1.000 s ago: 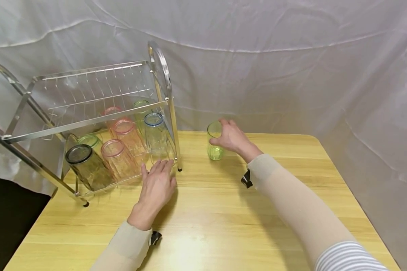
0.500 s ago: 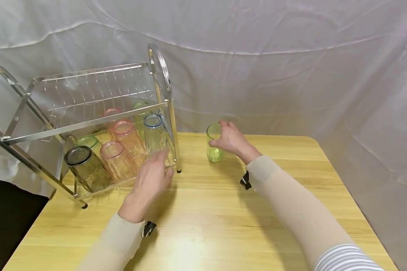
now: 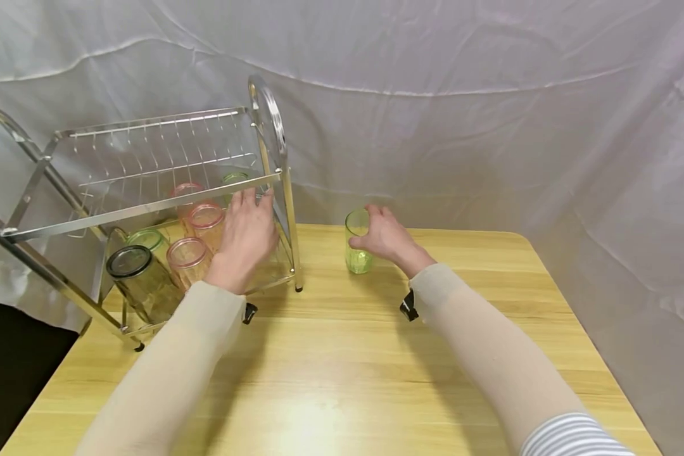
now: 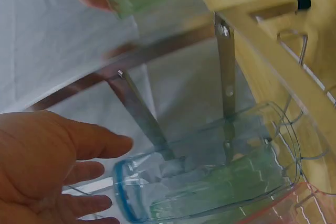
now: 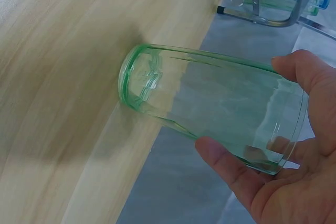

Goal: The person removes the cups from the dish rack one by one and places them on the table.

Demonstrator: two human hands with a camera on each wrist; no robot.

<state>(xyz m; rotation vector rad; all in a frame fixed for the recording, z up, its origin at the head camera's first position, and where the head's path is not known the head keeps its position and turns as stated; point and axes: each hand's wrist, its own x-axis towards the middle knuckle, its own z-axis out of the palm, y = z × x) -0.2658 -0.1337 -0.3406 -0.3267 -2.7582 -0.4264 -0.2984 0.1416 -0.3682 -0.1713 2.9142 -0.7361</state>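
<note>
My right hand (image 3: pixel 390 237) grips a clear green glass (image 3: pixel 358 259) near its open rim, thumb on one side and fingers on the other. The glass stands upright with its base at the table in the right wrist view. My left hand (image 3: pixel 245 234) is at the right end of the metal rack (image 3: pixel 148 205), over its lower shelf. In the left wrist view, its fingers are spread close to the blue-edged end of a clear glass (image 4: pixel 205 182), with the thumb apart from it. The head view has this blue-edged glass mostly hidden behind the hand.
More upturned glasses fill the lower shelf: a dark one (image 3: pixel 151 288), several pink ones including a front pink glass (image 3: pixel 188 261), and green ones. The rack's upper wire tier and right post (image 3: pixel 292 228) frame the left hand. A pale curtain (image 3: pixel 433 139) hangs behind the wooden table (image 3: pixel 342 354).
My left hand has lifted from the front edge of the lower shelf and moved up and inward over the blue-edged glass. The right hand keeps holding the green glass in place.
</note>
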